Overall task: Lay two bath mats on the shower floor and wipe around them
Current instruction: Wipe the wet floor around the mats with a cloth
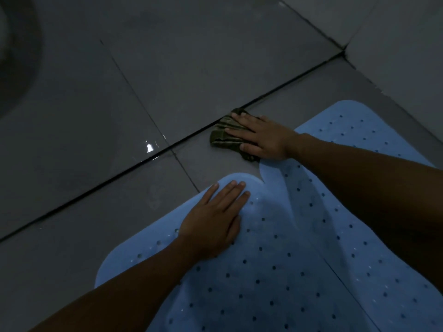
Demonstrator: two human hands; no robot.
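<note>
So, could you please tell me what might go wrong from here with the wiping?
1. The right hand presses the striped dark cloth right beside the perforated blue rubber mats; a stroke could catch and lift an edge.
2. The glossy grey floor tiles look wet, so the left hand, braced flat on a mat, could slide.

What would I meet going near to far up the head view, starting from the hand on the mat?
Left hand flat on the near blue mat → bare strip of floor tile → right hand pressing the striped cloth → dark grout line → corner of the walls.
</note>
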